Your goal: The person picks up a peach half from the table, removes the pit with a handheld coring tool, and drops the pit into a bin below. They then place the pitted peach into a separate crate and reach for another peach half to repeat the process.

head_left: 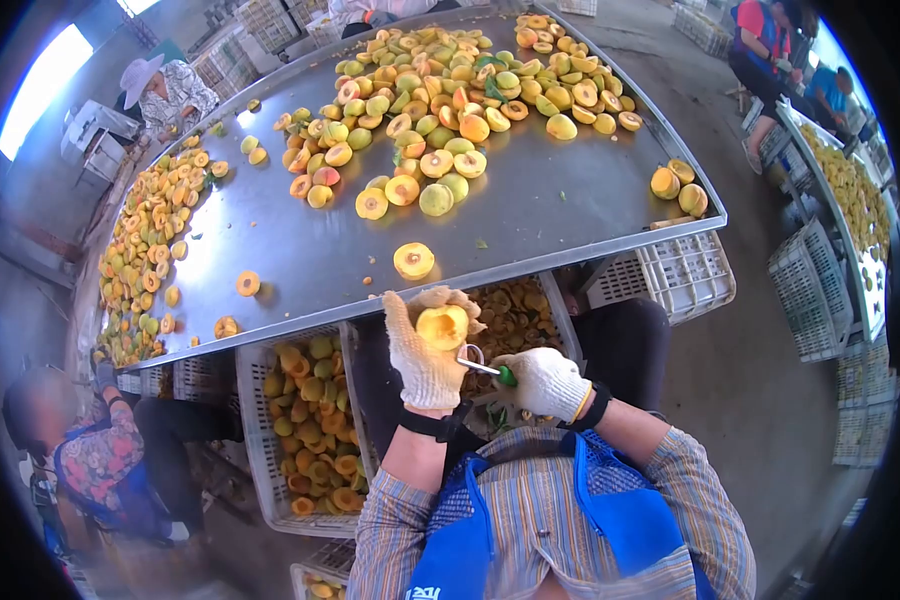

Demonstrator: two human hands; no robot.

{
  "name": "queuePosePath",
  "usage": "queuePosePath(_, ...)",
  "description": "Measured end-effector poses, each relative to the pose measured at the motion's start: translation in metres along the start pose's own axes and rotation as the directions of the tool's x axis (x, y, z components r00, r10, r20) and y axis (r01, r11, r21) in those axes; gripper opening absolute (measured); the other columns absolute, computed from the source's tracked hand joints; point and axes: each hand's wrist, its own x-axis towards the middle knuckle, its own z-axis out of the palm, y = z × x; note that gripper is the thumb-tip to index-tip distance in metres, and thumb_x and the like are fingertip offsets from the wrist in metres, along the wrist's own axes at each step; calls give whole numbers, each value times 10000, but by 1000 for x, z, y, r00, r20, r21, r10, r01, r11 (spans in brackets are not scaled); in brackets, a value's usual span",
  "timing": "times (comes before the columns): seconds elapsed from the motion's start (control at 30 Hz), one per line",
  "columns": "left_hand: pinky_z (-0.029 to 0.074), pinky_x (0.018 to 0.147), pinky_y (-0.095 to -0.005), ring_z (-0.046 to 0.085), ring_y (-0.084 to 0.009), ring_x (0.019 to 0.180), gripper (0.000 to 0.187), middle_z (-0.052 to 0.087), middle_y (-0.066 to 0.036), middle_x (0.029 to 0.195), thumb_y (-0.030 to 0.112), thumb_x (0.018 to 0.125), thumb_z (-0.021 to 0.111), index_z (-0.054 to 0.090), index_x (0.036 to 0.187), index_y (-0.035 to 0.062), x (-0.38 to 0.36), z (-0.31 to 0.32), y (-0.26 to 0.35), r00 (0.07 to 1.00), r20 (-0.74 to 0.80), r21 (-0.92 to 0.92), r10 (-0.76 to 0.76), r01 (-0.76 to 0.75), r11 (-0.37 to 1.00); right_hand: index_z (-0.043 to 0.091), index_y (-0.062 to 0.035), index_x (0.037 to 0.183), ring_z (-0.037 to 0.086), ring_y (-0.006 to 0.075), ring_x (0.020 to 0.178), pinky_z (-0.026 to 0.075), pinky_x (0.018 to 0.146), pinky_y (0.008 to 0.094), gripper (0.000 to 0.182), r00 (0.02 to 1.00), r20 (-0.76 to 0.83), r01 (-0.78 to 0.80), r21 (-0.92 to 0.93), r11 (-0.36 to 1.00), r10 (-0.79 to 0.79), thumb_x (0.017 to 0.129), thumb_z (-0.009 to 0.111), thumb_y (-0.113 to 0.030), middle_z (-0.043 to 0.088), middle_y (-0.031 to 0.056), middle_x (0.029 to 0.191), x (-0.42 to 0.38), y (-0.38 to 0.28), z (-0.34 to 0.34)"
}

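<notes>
My left hand (pixel 420 362), in a white knit glove, wraps around a peach half (pixel 443 326), its yellow cut face and hollow turned toward me. In my right hand (pixel 548 384), also gloved, is a pitting tool (pixel 480 367) with a green handle and a curved metal loop. The loop end sits right below the peach half, beside my left palm. Just beyond my hands, near the table's front edge, another peach half (pixel 413 261) lies cut side up.
Heaped peach halves (pixel 440 110) cover the far part of the metal table (pixel 315 245), with more along its left side. A crate (pixel 260 480) of peach halves stands below on the left. White crates (pixel 685 275) stand at right. Other people sit around the tables.
</notes>
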Motion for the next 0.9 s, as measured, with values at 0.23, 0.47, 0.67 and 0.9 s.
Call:
queuePosePath(0.23, 574, 669, -416, 677, -327, 792, 611, 690, -178, 899, 565, 1034, 415, 678, 907, 29, -1, -3, 2, 999, 43, 16, 7, -8, 1000, 720, -167, 1124, 689, 320, 645, 563, 610, 420, 279, 981, -184, 52, -19, 998, -55, 859, 665, -234, 685, 116, 710, -1, -6, -21)
queuePosePath(0.47, 568, 641, -404, 684, -332, 773, 626, 688, -182, 862, 575, 1031, 419, 676, 896, 21, -3, -2, 3, 999, 1, 72, 34, -34, 997, 703, -124, 992, 690, 319, 651, 552, 597, 436, 182, 972, -189, 105, -165, 981, -136, 837, 669, -214, 694, 103, 723, -1, 17, -12)
queuePosePath(0.67, 568, 646, -412, 684, -340, 769, 625, 690, -177, 861, 581, 1024, 431, 684, 894, 24, -2, -9, 6, 1000, -9, 17, 6, -6, 1000, 701, -111, 1079, 703, 321, 682, 563, 628, 444, 240, 986, -167, 8, -62, 998, -18, 872, 638, -214, 704, 123, 744, -6, 6, -31)
queuePosePath(0.9, 562, 648, -393, 675, -281, 762, 628, 695, -158, 867, 579, 1028, 431, 673, 903, 13, -10, -8, 3, 996, -84, 156, -27, 40, 987, 704, -141, 1107, 700, 314, 670, 554, 617, 438, 292, 978, -168, 99, -158, 983, -125, 827, 686, -220, 697, 108, 724, 6, -9, -17)
